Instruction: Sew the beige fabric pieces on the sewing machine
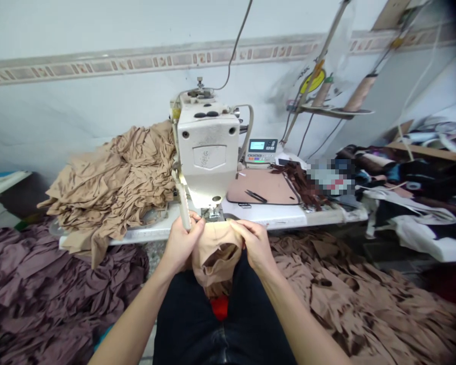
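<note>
Between my hands a tan fabric piece [213,242] is stretched along its upper edge, just in front of the needle area of a white sewing machine [209,147]. My left hand [184,241] pinches its left corner, thumb on top. On the right corner, my right hand [254,243] grips with thumb and fingers closed. The lower part of the cloth hangs in a loop over my lap. Close above the fabric edge is the presser foot [214,212], lit by the machine's lamp. Whether the cloth touches the foot cannot be made out.
A heap of tan fabric [117,177] lies left of the machine. Thread snips [256,196] rest on a pinkish mat [266,185] near a control panel [262,147]. Purple cloth [61,294] and brown cloth [349,289] are piled below. Thread cones [359,94] stand on a rack.
</note>
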The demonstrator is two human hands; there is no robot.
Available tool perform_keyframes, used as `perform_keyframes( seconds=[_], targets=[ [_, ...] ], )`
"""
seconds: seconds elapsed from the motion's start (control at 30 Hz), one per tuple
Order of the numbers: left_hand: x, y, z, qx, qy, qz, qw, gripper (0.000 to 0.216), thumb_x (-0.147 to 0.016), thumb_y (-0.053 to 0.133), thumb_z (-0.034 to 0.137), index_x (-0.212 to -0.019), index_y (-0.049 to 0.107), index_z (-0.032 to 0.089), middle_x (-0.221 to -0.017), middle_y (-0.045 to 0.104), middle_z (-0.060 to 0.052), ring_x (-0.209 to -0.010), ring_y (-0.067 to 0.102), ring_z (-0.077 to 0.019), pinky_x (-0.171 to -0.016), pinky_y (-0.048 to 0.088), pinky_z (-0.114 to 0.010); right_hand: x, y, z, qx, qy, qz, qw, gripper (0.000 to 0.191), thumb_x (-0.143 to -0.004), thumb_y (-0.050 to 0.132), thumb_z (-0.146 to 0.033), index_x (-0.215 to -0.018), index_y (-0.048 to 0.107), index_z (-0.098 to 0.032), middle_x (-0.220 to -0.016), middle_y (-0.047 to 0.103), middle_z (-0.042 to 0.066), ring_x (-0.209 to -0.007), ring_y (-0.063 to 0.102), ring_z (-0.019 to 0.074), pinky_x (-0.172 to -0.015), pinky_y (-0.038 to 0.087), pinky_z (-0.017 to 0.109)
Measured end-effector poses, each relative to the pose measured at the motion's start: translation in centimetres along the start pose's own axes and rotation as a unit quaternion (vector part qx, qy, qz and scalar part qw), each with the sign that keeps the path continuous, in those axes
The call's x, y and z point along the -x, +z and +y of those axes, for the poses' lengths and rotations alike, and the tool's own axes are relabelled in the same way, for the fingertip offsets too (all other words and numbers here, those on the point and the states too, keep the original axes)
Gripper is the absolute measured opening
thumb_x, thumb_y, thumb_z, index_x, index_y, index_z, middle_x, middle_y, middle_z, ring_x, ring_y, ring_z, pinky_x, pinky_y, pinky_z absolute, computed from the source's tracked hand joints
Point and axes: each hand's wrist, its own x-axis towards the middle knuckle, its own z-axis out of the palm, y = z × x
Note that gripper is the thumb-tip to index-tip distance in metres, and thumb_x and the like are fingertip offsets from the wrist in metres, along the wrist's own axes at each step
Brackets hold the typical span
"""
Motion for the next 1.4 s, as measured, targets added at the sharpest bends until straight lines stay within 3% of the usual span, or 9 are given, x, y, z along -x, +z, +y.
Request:
perform_keyframes(
  seconds=[0.43,0.6,0.7,0.83,0.93,1.03,1.17,1.27,1.4],
  targets=[
    [-0.8,0.8,-2.4,0.09,-0.014,-0.006,0.996,0.034,-0.09,0.079,0.049,-0.097,0.064,0.019,-0.07,0.062,0.003,-0.063,0.058,-0.0143,-0.063,0.047,-0.023,-0.9,-0.9,1.4,0.023,-0.005,-0.017,1.0,0.039,-0.084,0.078,-0.049,-0.063,0.073,-0.017,-0.059,0.057,-0.001,-0.056,0.047,0.0143,-0.052,0.037,0.026],
    [0.7,-2.2,-5.1,0.014,0.003,-0.037,0.999,0.034,-0.098,0.068,0.05,-0.093,0.07,0.017,-0.079,0.069,-0.002,-0.076,0.065,-0.0177,-0.071,0.05,-0.025,1.4,-2.4,5.0,0.066,-0.017,0.015,0.998,0.038,-0.087,0.078,-0.054,-0.085,0.082,-0.016,-0.071,0.067,0.002,-0.059,0.05,0.0152,-0.052,0.037,0.026],
    [0.6,-4.9,-6.7,-0.011,-0.01,-0.049,0.999,0.033,-0.092,0.076,0.049,-0.093,0.074,0.016,-0.073,0.068,-0.001,-0.069,0.063,-0.0168,-0.067,0.048,-0.025,3.7,-2.3,6.4,0.075,-0.031,0.052,0.995,0.04,-0.095,0.072,-0.056,-0.086,0.081,-0.017,-0.077,0.07,0.004,-0.058,0.05,0.0143,-0.054,0.04,0.027],
    [-0.3,-6.6,-6.6,0.009,-0.003,-0.005,1.0,0.033,-0.084,0.084,0.047,-0.091,0.078,0.015,-0.073,0.07,-0.002,-0.067,0.061,-0.0159,-0.066,0.048,-0.024,5.9,0.5,6.5,0.033,-0.023,-0.058,0.997,0.049,-0.1,0.065,-0.061,-0.082,0.082,-0.018,-0.088,0.076,0.008,-0.064,0.06,0.0169,-0.06,0.048,0.029],
    [-0.1,-5.6,-6.0,0.007,0.0,-0.007,1.0,0.033,-0.088,0.08,0.048,-0.091,0.08,0.015,-0.077,0.073,-0.003,-0.071,0.064,-0.0173,-0.068,0.049,-0.025,6.3,3.1,5.9,-0.011,0.012,-0.163,0.986,0.048,-0.093,0.074,-0.063,-0.109,0.083,-0.019,-0.111,0.078,0.011,-0.081,0.069,0.0216,-0.064,0.053,0.029],
    [1.2,-4.2,-5.9,0.006,-0.028,-0.022,0.999,0.036,-0.09,0.076,0.051,-0.087,0.08,0.015,-0.073,0.072,-0.003,-0.065,0.061,-0.0162,-0.063,0.048,-0.024,6.4,4.4,5.1,-0.022,0.036,-0.175,0.984,0.049,-0.091,0.077,-0.062,-0.113,0.078,-0.018,-0.102,0.078,0.008,-0.083,0.069,0.0215,-0.069,0.054,0.029],
    [3.5,-3.2,-6.3,0.045,-0.065,-0.057,0.995,0.039,-0.091,0.075,0.054,-0.086,0.079,0.015,-0.074,0.071,-0.003,-0.065,0.061,-0.0153,-0.062,0.047,-0.023,7.0,3.5,3.7,0.012,0.037,-0.125,0.991,0.048,-0.091,0.075,-0.065,-0.089,0.071,-0.017,-0.075,0.067,0.001,-0.06,0.058,0.0146,-0.058,0.049,0.026],
    [4.8,-3.4,-6.4,0.06,-0.058,-0.133,0.988,0.04,-0.094,0.074,0.052,-0.08,0.078,0.015,-0.073,0.068,-0.004,-0.067,0.059,-0.015,-0.063,0.047,-0.023,7.4,1.7,2.2,0.018,0.084,-0.17,0.982,0.048,-0.093,0.071,-0.066,-0.086,0.067,-0.018,-0.064,0.059,-0.003,-0.046,0.048,0.0109,-0.046,0.04,0.024],
    [5.8,-3.8,-6.1,0.052,-0.008,-0.218,0.974,0.035,-0.094,0.076,0.046,-0.078,0.076,0.015,-0.08,0.065,-0.006,-0.076,0.061,-0.0174,-0.067,0.047,-0.025,7.9,-0.6,0.6,0.073,0.116,-0.264,0.955,0.036,-0.088,0.078,-0.048,-0.073,0.067,-0.017,-0.059,0.054,-0.004,-0.05,0.044,0.0102,-0.049,0.034,0.023]
  ],
)
